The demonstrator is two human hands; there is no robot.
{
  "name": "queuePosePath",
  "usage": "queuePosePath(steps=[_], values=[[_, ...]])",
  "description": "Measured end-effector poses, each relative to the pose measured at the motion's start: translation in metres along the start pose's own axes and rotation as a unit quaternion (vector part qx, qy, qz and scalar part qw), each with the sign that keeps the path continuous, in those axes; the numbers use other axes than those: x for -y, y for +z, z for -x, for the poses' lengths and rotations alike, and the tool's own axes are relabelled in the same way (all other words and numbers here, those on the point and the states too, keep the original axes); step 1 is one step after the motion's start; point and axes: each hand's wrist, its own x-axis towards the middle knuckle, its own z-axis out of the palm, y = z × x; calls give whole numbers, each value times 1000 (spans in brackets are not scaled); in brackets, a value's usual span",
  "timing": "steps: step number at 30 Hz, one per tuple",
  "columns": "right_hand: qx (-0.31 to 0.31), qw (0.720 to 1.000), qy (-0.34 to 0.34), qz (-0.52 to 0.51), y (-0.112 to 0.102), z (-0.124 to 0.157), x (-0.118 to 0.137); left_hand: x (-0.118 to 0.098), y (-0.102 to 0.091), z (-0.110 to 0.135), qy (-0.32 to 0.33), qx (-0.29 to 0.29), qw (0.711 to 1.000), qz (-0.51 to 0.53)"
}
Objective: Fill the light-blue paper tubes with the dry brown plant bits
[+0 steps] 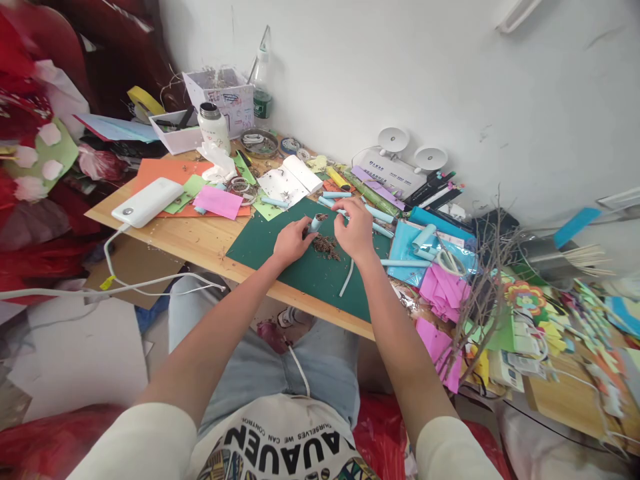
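My left hand [294,241] is closed around a short light-blue paper tube [315,225], which stands roughly upright over the green cutting mat [280,267]. Brown crumbly bits show at the tube's top opening. Just to the right, my right hand [354,230] hovers with thumb and fingers drawn together in a pinch. What lies between those fingertips is too small to make out. Below and between both hands sits a small heap of brown dried bits [326,247] on the mat. More light-blue paper tubes [380,215] lie behind my right hand.
A white power bank [147,201] with a cable lies at the left. Behind it stand a white bottle [214,127] and a box [235,100]. Scissors [450,261], pink paper [443,293] and dry twigs [483,293] crowd the right side. A white wall rises behind the table.
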Motion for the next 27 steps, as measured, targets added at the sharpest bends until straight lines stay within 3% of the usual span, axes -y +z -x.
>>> queuePosePath(steps=[8, 14, 20, 25, 27], values=[[99, 991, -28, 80, 15, 10, 0, -3, -2, 0, -13, 12, 1000, -7], [37, 998, -16, 49, 7, 3, 4, -1, -1, 0, 2, 6, 1000, 3], [139, 987, -2, 78, 16, 0, 3, 0, -1, -1, -7, 4, 1000, -10], [70, 996, 4, 55, 10, -3, 4, 0, 0, 0, -3, 1, 1000, -1], [72, 996, 0, 59, 8, -5, 5, -1, -1, 0, -3, -2, 1000, 3]])
